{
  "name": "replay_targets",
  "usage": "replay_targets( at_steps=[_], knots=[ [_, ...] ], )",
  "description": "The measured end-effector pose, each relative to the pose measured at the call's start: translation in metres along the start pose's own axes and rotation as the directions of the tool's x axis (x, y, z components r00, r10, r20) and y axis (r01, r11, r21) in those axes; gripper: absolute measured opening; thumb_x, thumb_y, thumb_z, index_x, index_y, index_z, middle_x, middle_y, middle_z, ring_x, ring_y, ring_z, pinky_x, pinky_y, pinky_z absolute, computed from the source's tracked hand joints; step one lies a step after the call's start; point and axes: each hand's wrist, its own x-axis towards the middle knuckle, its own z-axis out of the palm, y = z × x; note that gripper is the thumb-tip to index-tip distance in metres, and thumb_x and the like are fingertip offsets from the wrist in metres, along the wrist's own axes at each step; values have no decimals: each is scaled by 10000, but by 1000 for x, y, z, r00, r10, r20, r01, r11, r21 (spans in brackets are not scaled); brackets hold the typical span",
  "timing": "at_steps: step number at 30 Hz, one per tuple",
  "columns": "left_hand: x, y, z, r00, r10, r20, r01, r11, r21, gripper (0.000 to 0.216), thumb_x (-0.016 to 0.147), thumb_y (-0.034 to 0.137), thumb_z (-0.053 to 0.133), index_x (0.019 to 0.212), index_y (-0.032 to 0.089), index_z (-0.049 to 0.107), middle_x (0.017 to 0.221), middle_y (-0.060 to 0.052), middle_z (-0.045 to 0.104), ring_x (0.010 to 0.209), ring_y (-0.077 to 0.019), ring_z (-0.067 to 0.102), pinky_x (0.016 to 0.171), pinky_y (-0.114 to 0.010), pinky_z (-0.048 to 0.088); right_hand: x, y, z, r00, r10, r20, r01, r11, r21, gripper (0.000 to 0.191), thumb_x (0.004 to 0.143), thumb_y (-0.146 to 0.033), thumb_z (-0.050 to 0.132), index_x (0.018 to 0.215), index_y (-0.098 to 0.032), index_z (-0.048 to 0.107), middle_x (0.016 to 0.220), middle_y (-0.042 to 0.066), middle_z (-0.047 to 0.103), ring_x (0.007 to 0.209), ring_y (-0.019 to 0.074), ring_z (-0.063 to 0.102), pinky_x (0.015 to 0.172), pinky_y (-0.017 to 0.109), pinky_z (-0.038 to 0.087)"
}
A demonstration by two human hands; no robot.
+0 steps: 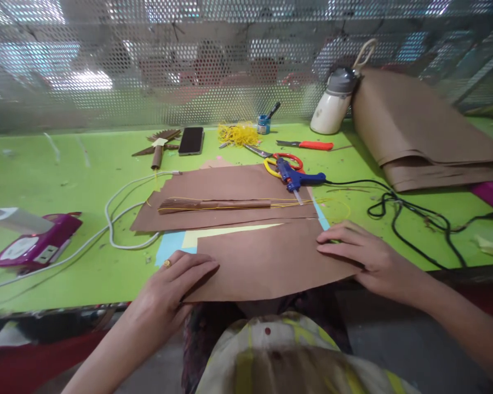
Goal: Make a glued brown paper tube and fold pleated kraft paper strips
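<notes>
A sheet of brown paper (267, 262) lies at the table's front edge, its near side reaching past the edge. My left hand (181, 279), with a ring on one finger, grips its left side, fingers on top and thumb below. On the right side my right hand (353, 251) holds it the same way. Just beyond lies a larger brown sheet (230, 183), and on it a rolled brown paper piece (213, 204) with yellow strings along it. A blue glue gun (291, 175) rests over that sheet's right end, its nozzle pointing toward me.
Behind are scissors (298, 160), a red-handled cutter (314, 145), yellow shreds (238, 134), a small blue jar (263, 125), a phone (191, 140) and a paper piece with jagged edges (158, 148). A bottle (332, 101) and folded brown paper (427, 126) stand back right. A purple power strip (41, 241) sits left.
</notes>
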Motion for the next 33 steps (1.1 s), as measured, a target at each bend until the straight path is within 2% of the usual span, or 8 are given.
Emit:
replay_targets(
  at_steps=[3,6,10,14,23,28,33],
  knots=[
    [0,1,2,999,11,-34,-11,1000,1,584,744,-17,400,1260,243,481,1188,-84,582,1088,-222,519,910,-386,461,0,1,1,1000,-7,-3,7,1000,3,555,676,54,437,1126,-219,615,1110,104,626,1058,255,548,870,453,472],
    [0,3,3,997,11,-70,-10,1000,4,517,772,1,411,1225,235,499,1163,-81,600,1073,-214,532,912,-380,455,-1,1,1,1000,-12,-7,12,1000,16,516,724,50,428,1132,-211,604,1105,112,614,1073,255,531,869,448,462],
    [-1,5,4,993,-29,-118,29,1000,1,441,792,32,424,1174,220,539,1130,-80,622,1052,-212,548,905,-375,460,-1,1,3,1000,-7,-22,7,999,41,470,788,30,443,1145,-231,599,1089,106,609,1068,243,531,861,425,462],
    [0,4,5,984,-68,-166,65,998,-20,363,782,33,430,1045,214,602,1075,-63,654,1014,-203,579,900,-369,469,-1,4,4,999,18,-31,-15,995,95,380,842,-31,487,1126,-250,613,1051,90,616,1026,221,555,824,381,481],
    [12,11,1,966,-147,-214,144,989,-30,93,879,194,528,863,194,620,914,-42,664,826,-151,621,737,-269,495,9,0,0,980,191,-47,-178,963,200,147,883,-195,543,938,-259,663,894,44,660,869,211,611,748,343,492],
    [12,9,3,953,-205,-223,214,977,16,109,878,266,548,866,182,617,855,-29,636,799,-150,610,691,-247,476,11,0,3,941,330,-71,-314,933,174,93,873,-269,579,856,-229,661,850,28,652,834,189,607,722,306,483],
    [13,7,5,936,-270,-225,294,953,77,158,885,326,532,862,177,582,767,-6,601,697,-139,591,622,-245,441,13,2,7,925,355,-136,-332,929,165,81,860,-255,599,865,-223,674,872,20,673,843,173,607,745,278,489]
  ],
)
